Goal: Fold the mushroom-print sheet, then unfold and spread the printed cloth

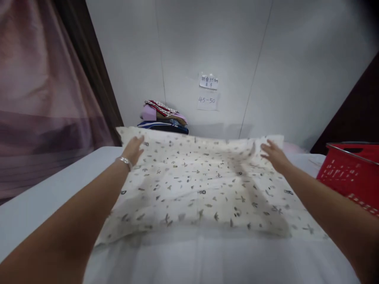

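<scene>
A thin cream-white cloth [195,173] printed with small dark plant-like motifs spans the middle of the view. Its far edge is lifted, while the near part hangs or lies over the white table in front of me. My left hand [134,150], with a silver bracelet at the wrist, grips the cloth near its far left corner. Near the far right corner, my right hand [274,156] has the cloth pinched at the thumb, its other fingers partly stretched out. Both arms reach forward and apart. The fingertips are slightly blurred.
Folded fabrics [164,117] are stacked at the back against a pale wall with two paper labels [208,91]. A red plastic basket [343,169] stands at the right. Pink curtain [44,86] hangs on the left. White table surface [53,193] shows at the left.
</scene>
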{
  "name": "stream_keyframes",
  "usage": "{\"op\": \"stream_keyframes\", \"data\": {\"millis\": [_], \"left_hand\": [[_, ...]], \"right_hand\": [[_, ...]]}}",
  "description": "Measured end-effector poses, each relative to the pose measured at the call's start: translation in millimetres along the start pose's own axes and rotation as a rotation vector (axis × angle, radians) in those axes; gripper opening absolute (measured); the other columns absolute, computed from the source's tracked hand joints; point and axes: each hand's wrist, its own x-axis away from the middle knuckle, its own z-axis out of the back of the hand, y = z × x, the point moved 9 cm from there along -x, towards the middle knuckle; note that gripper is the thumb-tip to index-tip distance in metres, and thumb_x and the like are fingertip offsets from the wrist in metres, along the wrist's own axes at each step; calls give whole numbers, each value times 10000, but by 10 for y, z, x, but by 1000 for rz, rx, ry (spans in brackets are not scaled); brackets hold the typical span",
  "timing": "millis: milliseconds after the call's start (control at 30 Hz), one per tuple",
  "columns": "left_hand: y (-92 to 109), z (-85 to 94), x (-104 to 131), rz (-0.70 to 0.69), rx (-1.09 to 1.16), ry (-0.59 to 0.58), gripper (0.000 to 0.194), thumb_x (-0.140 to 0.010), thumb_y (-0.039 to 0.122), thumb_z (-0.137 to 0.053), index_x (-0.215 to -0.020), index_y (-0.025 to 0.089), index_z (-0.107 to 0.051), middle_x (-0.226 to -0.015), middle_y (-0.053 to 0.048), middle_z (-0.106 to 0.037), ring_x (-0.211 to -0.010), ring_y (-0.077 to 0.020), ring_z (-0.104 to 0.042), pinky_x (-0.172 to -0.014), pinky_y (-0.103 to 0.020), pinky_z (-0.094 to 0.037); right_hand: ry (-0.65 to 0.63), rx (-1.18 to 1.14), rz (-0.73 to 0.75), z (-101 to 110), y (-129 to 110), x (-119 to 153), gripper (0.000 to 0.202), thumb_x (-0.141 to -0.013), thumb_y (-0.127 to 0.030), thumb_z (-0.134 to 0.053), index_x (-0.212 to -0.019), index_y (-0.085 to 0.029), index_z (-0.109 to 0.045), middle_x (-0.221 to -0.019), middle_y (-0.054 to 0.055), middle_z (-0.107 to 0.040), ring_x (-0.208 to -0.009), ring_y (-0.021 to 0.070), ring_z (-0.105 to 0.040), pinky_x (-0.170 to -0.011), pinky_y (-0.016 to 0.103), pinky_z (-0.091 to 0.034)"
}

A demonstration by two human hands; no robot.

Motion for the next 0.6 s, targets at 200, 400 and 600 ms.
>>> {"op": "stream_keyframes", "data": {"millis": [200,400,600], "left_hand": [[86,-486,1565,-55,-41,-461,524,-769,543,-440,-1226,288,-465,-1409,4,-284,-1253,-248,-324,-1009,-369,-324],[302,-488,2594,-341,-325,-525,667,-700,127,-424,-1333,296,-300,-1382,0,-338,-1271,-199,-294,-1062,-440,-182],[362,-567,2318,-153,-524,-503,692,-601,-46,-356,-1222,241,-463,-1276,-36,-481,-1184,-181,-411,-970,-371,-315]], "right_hand": [[-496,336,-25,-264,633,1911,473,-807,-475,-453,-1238,-281,-467,-1353,47,-381,-1236,272,-338,-968,428,-371],[-454,541,141,351,1118,2617,543,-772,-319,-439,-1305,-229,-387,-1379,48,-337,-1260,258,-296,-1046,439,-245],[-335,787,202,399,1089,2215,570,-643,-95,-366,-1181,-174,-535,-1257,73,-497,-1184,222,-418,-1010,407,-299]]}}
